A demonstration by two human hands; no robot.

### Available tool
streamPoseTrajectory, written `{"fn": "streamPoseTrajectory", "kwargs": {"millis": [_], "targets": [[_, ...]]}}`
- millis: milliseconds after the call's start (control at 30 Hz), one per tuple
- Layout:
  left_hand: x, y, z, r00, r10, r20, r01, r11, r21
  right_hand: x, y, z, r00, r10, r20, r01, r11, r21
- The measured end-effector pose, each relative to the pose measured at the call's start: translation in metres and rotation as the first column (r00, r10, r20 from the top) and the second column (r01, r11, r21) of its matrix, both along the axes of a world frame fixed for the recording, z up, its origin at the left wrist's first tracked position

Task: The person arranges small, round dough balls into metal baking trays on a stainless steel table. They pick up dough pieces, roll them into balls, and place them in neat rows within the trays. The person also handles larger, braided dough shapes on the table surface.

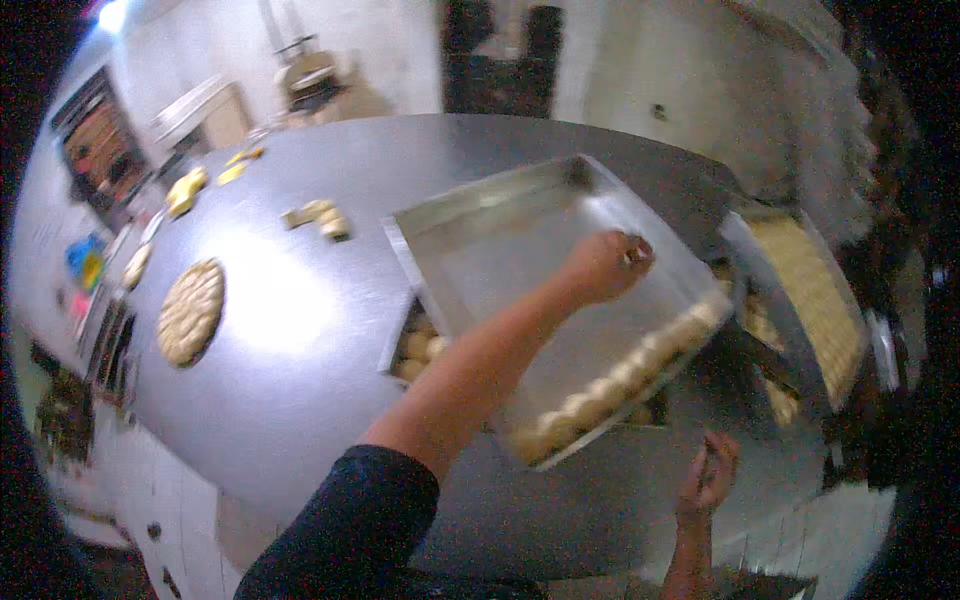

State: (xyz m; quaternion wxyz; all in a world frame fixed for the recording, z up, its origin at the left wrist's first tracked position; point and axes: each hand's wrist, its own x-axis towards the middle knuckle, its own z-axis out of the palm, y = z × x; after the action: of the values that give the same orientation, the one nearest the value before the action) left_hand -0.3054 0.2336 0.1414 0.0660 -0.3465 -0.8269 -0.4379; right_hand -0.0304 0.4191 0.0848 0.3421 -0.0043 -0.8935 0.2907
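Note:
My left hand (611,262) is over a large rectangular metal baking tray (487,195), its fingers curled. Whether it holds anything is too blurred to tell. A row of dough balls (622,382) lies along the tray's near right side. The tray rests tilted across another container, where more dough balls (420,349) show at its left edge. Lower right, my right hand (709,469) is above the near part of the metal table, its fingers partly bent; blur hides whether something is in it.
On the steel table (345,405) lie a round flat dough piece (191,311), small dough pieces (322,217) and yellow lumps (185,191). At the right stands a long tray of pale yellow dough or pastry (814,292).

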Motion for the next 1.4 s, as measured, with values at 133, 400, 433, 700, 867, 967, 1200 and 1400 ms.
{"fn": "streamPoseTrajectory", "kwargs": {"millis": [133,400,433,700,867,967,1200,1400], "targets": [[-0.042,-0.221,-0.004,0.948,0.296,0.118,-0.318,0.905,0.283,0.042,-0.050,-0.078,0.958,-0.181,0.222,0.199,0.978,-0.062],[-0.048,-0.587,-0.149,0.270,0.963,-0.025,-0.895,0.241,-0.375,0.059,-0.166,-0.097,0.654,-0.495,0.573,0.153,0.828,0.540],[-0.055,-0.595,-0.153,0.274,0.960,-0.049,-0.878,0.229,-0.419,0.053,-0.177,-0.089,0.621,-0.510,0.596,0.177,0.831,0.527],[-0.154,-0.606,-0.177,0.365,0.918,-0.158,-0.812,0.231,-0.535,0.044,-0.196,-0.070,0.423,-0.599,0.679,0.279,0.800,0.531],[-0.214,-0.556,-0.193,0.660,0.746,-0.086,-0.739,0.625,-0.252,0.063,-0.173,-0.104,0.533,-0.622,0.574,0.300,0.773,0.559],[-0.194,-0.501,-0.169,0.835,0.491,0.248,-0.525,0.846,0.094,0.078,-0.166,-0.113,0.577,-0.626,0.525,0.294,0.758,0.582],[-0.046,-0.442,-0.107,0.731,-0.093,0.676,-0.521,0.563,0.641,0.055,-0.178,-0.083,0.696,-0.528,0.487,0.218,0.802,0.557],[0.147,-0.369,-0.077,0.596,-0.488,0.638,-0.617,0.232,0.752,0.052,-0.174,-0.075,0.778,-0.460,0.428,0.199,0.827,0.526]]}}
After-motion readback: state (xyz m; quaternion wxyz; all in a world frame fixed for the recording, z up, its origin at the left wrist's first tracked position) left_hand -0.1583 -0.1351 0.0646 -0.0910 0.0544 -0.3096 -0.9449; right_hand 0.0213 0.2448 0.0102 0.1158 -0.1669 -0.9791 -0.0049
